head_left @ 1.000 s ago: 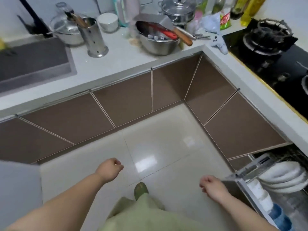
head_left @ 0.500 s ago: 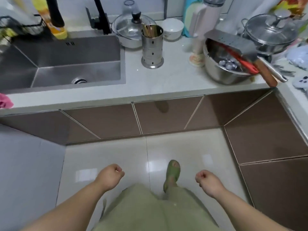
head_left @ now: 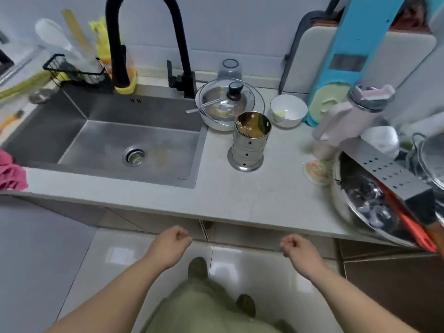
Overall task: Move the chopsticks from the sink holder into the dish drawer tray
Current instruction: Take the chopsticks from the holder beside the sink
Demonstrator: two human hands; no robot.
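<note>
A perforated steel holder [head_left: 249,143] stands upright on the counter just right of the sink [head_left: 108,138]. Wooden chopsticks [head_left: 246,127] stick up inside it. My left hand [head_left: 171,243] and my right hand [head_left: 296,247] hang below the counter's front edge, both loosely curled into fists and holding nothing. Each hand is well short of the holder, which sits up and between them. The dish drawer tray is out of view.
A black tap [head_left: 144,42] arches over the sink. Behind the holder sit a lidded pan [head_left: 228,104] and a white bowl [head_left: 288,111]. At right, a steel bowl [head_left: 367,210] with utensils overhangs the counter edge beside a pink bottle [head_left: 346,123]. A pink cloth [head_left: 12,174] lies at left.
My view has swung left and closer to the sink counter; the open drawer with dishes left the frame. Both fists have risen toward the counter edge, still holding nothing.
</note>
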